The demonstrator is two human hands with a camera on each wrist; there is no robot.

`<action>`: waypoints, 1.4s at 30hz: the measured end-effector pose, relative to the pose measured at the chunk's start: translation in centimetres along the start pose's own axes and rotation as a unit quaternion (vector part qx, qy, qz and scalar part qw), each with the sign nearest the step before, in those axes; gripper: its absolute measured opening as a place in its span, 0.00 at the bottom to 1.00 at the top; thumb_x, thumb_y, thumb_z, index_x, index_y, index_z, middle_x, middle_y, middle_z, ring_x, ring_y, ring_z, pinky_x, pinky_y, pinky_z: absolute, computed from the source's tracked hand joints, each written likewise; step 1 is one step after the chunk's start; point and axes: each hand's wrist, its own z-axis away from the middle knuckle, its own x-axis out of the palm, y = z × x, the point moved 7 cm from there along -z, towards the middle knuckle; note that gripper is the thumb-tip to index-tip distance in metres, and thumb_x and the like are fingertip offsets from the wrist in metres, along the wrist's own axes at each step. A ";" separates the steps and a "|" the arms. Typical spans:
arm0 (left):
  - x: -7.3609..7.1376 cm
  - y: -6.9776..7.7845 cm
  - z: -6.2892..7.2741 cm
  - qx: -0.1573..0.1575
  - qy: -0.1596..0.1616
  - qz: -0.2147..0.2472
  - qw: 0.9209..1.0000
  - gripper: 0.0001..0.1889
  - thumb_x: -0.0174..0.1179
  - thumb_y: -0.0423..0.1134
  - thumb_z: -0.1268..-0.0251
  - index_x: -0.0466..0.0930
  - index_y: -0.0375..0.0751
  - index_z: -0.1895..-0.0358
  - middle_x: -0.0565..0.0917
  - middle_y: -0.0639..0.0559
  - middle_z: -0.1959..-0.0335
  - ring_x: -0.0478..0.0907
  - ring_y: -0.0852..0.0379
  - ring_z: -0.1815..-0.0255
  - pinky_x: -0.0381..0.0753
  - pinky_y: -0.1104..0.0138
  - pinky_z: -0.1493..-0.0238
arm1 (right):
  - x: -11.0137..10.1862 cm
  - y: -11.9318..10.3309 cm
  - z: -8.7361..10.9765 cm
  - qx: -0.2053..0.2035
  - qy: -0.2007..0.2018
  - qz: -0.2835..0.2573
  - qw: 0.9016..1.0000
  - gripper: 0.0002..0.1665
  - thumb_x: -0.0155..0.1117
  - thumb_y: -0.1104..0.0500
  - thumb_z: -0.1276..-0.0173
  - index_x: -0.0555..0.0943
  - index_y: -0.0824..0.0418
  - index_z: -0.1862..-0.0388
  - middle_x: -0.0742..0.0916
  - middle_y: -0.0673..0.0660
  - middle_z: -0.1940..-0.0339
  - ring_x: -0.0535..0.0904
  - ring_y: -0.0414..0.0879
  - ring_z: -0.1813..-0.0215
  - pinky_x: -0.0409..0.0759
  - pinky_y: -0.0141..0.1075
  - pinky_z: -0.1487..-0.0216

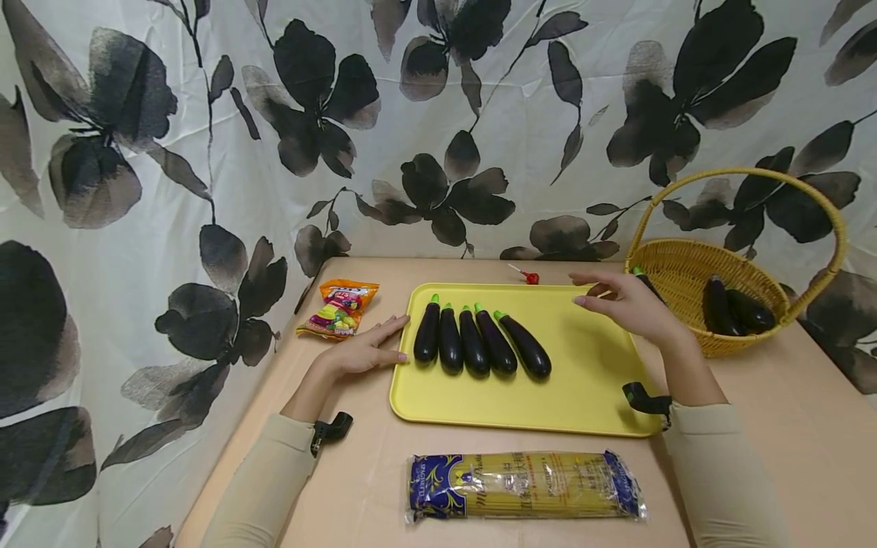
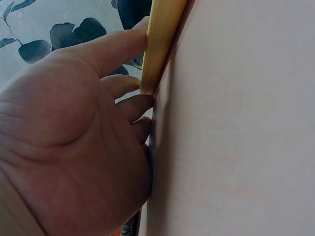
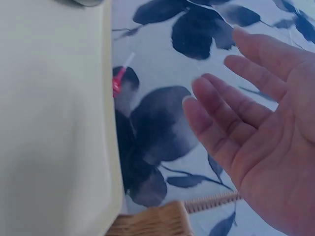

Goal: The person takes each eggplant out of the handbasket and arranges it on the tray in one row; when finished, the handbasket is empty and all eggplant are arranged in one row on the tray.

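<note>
Several dark eggplants point(image 1: 460, 335) with green stems lie side by side on the left half of a yellow tray point(image 1: 589, 380). My left hand point(image 1: 363, 348) touches the tray's left edge with its fingers extended; in the left wrist view the fingertips meet the tray's rim point(image 2: 160, 42). Above the tray's right part, my right hand point(image 1: 633, 304) hovers with nothing in its grasp, its fingers loosely spread in the right wrist view. Beside it stands a yellow wicker basket point(image 1: 699, 259) with a tall handle and three eggplants point(image 1: 718, 306) showing inside, one partly behind the hand.
An orange snack bag point(image 1: 341, 308) lies left of the tray, near my left hand. A red lollipop point(image 1: 530, 277) rests behind the tray. In front of it lies a long packet of spaghetti point(image 1: 524, 485). A floral curtain point(image 1: 438, 137) hangs behind the table.
</note>
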 end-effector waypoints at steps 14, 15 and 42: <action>0.0 -0.1 0.0 -0.001 0.001 0.000 1.000 0.47 0.67 0.59 0.31 0.51 0.62 0.15 0.43 0.50 0.12 0.31 0.44 0.12 0.30 0.44 0.14 | -4.5 1.9 1.8 0.044 0.127 -0.006 0.991 0.28 0.62 0.51 0.20 0.75 0.56 0.25 0.81 0.61 0.39 0.76 0.35 0.49 0.73 0.16 0.54; 0.0 0.0 -0.1 0.000 0.001 -0.001 1.000 0.47 0.67 0.59 0.31 0.51 0.62 0.15 0.43 0.49 0.12 0.31 0.44 0.12 0.31 0.44 0.14 | -4.7 2.1 1.9 0.048 0.134 -0.003 0.990 0.29 0.62 0.51 0.20 0.75 0.56 0.25 0.80 0.60 0.38 0.76 0.38 0.48 0.72 0.15 0.53; 0.1 0.3 0.2 -0.005 -0.005 0.016 1.000 0.47 0.67 0.58 0.31 0.51 0.60 0.15 0.43 0.49 0.12 0.30 0.43 0.12 0.29 0.43 0.15 | -7.5 10.9 2.0 0.189 0.013 0.000 0.982 0.36 0.45 0.47 0.13 0.58 0.63 0.16 0.64 0.75 0.20 0.63 0.73 0.24 0.68 0.70 0.29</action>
